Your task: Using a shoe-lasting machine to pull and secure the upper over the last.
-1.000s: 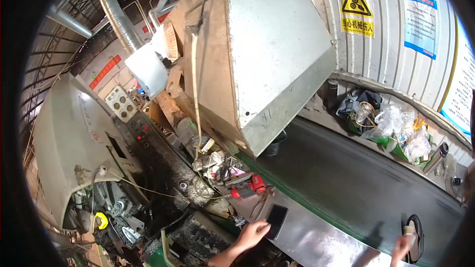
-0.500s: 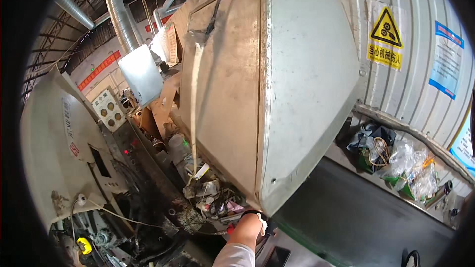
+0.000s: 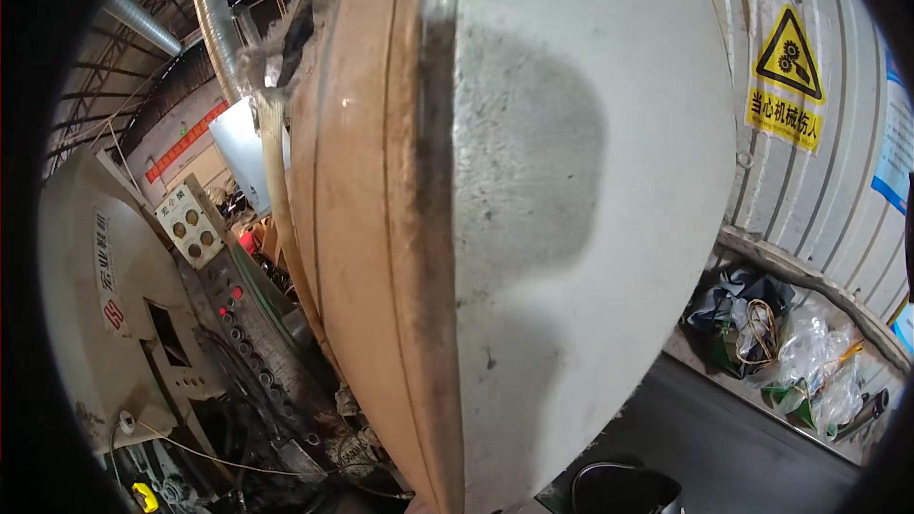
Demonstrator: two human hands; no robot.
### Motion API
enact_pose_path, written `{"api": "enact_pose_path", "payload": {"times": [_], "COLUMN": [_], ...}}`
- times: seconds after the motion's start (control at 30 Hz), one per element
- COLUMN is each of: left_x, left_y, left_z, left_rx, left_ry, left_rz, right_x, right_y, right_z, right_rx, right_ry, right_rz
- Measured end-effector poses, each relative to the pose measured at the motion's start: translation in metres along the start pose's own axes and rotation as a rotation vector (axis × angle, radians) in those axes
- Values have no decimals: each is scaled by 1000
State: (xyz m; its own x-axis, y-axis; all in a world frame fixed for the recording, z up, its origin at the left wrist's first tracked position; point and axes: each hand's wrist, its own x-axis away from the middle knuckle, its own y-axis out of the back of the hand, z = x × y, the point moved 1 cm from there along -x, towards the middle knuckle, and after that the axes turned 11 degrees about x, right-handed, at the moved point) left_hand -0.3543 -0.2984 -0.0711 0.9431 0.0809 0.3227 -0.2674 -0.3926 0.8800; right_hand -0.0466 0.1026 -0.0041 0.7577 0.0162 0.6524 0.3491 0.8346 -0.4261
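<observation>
A large sheet-metal hood (image 3: 590, 228), pale grey on one face and tan on the other, fills the middle of the view very close up. A shadow falls on its grey face. Neither my left hand nor my right hand shows; the hood's lower corner covers the place beside the machine. A black object with a thin curved rim or loop (image 3: 628, 490) stands at the lower edge, over the dark conveyor belt (image 3: 705, 428); I cannot make out its kind or whether a hand holds it.
On the left stands a beige machine (image 3: 124, 295) with a button panel (image 3: 238, 309) and a small control box (image 3: 193, 222). A pale hose (image 3: 276, 181) runs down the hood. Plastic bags (image 3: 809, 352) lie beyond the belt, below a corrugated wall (image 3: 762, 181) with a warning sign (image 3: 788, 67).
The hood has come much closer and fills more of the view. My forearm, which reached in under its lower corner, has gone from sight. The black looped object has come further into view.
</observation>
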Motion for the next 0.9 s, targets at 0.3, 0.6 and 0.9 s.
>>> {"api": "enact_pose_path", "payload": {"times": [0.3,0.6,0.9], "left_x": [-5,58,223], "left_y": [-7,-14,14], "left_z": [12,23,-81], "left_rx": [33,73,180], "left_ry": [26,20,-705], "left_rz": [8,15,-413], "right_x": [50,97,135], "right_y": [24,70,286], "right_z": [10,-23,-117], "right_rx": [14,-7,346], "right_ry": [-66,14,114], "right_rz": [-62,-69,-330]}}
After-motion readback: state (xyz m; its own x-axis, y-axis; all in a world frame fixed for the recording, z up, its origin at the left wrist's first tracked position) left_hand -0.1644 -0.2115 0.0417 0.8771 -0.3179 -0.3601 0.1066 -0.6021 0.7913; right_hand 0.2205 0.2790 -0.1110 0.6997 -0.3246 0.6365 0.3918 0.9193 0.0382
